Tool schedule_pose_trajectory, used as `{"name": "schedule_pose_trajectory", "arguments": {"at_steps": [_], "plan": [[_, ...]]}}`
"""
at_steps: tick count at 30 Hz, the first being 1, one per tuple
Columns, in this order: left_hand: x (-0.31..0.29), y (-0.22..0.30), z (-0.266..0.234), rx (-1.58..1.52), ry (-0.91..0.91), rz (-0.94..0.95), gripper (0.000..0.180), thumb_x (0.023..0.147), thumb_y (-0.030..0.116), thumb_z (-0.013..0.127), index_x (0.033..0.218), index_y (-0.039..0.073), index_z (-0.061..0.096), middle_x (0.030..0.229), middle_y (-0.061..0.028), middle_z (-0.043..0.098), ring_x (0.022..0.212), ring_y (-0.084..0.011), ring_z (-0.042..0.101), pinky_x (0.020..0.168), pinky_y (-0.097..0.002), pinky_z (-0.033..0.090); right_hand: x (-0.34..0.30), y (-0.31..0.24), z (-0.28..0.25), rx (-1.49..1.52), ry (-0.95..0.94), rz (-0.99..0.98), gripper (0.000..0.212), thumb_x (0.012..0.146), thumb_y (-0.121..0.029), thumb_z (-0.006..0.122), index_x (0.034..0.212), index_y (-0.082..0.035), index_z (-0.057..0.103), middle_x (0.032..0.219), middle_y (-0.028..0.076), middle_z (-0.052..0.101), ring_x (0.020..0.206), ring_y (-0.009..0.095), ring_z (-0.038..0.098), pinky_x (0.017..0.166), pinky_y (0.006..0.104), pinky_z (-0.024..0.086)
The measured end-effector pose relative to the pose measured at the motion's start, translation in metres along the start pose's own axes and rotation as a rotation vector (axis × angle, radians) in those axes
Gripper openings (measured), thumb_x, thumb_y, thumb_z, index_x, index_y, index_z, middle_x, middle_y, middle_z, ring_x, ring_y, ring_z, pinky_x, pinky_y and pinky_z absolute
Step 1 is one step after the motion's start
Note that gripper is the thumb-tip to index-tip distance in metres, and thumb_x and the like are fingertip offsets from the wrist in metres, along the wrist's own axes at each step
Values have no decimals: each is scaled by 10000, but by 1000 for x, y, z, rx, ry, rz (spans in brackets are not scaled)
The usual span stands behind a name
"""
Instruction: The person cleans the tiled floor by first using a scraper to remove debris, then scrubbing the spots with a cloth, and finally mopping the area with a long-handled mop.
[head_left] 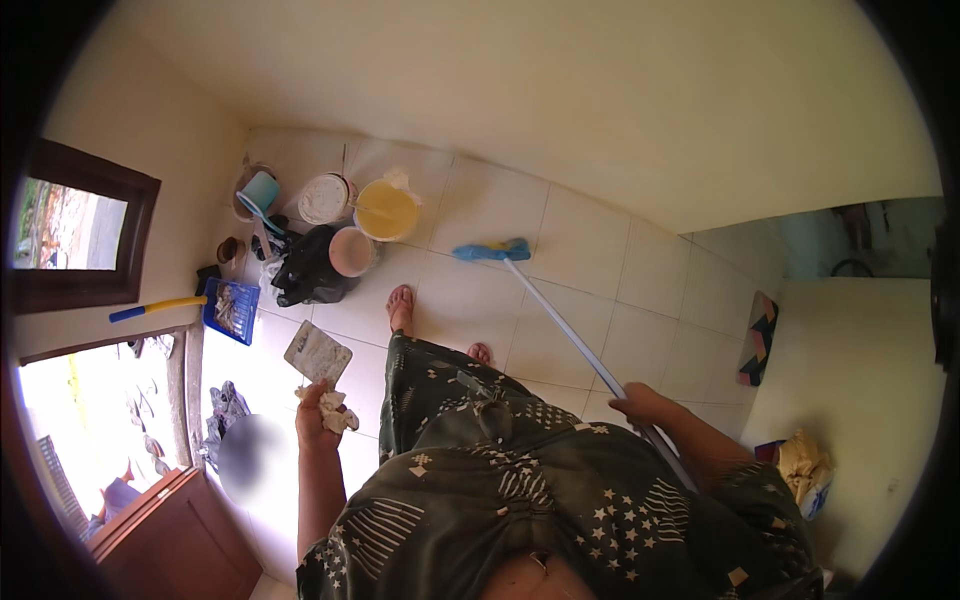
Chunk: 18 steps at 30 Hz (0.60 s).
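Observation:
My right hand (645,405) is closed round the pale pole of a broom (565,320), which slants away from me. Its blue and yellow head (492,250) rests on the tiled floor, out in front of my feet. At the left, my left hand (318,415) grips a flat, roughly square scraper-like plate (318,356) with whitish stains. Crumpled white cloth or paper (338,412) is bunched in that same hand. How the plate is held is partly hidden by the fingers.
Several buckets stand by the far-left wall, among them a yellow one (387,211) and a white one (326,200). A black bag (309,266) and a blue basket (248,325) lie nearer. A patterned mat (758,338) is at the right, an open doorway (110,420) at the left.

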<state>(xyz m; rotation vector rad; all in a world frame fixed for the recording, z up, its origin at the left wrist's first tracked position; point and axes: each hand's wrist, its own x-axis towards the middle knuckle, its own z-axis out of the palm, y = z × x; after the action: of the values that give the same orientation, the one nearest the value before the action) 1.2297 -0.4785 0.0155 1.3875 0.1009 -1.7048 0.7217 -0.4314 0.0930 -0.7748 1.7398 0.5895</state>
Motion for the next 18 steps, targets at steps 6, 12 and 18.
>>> {"name": "schedule_pose_trajectory", "arguments": {"at_steps": [6,12,18], "plan": [[2,-5,5,-24,-54,11,129,812,157,578,874,71,505,649,-60,555,493,-182,541,426,-324,459,-16,14,-5,-6,396,-106,319,836,-175,506,1064,33,422,803,243,595,710,372,611,603,457,494],[-3,2,26,98,-15,-32,132,812,149,575,894,64,517,662,-62,565,506,-183,558,432,-312,467,117,1,22,-62,496,-168,324,816,-120,455,1072,76,424,915,289,582,866,413,581,754,450,466],[0,31,-7,79,14,-43,123,806,144,583,873,68,512,663,-62,566,509,-186,566,434,-311,475,11,14,100,-105,220,-139,336,768,-86,481,1062,60,407,909,308,572,881,441,567,773,470,449]]}}
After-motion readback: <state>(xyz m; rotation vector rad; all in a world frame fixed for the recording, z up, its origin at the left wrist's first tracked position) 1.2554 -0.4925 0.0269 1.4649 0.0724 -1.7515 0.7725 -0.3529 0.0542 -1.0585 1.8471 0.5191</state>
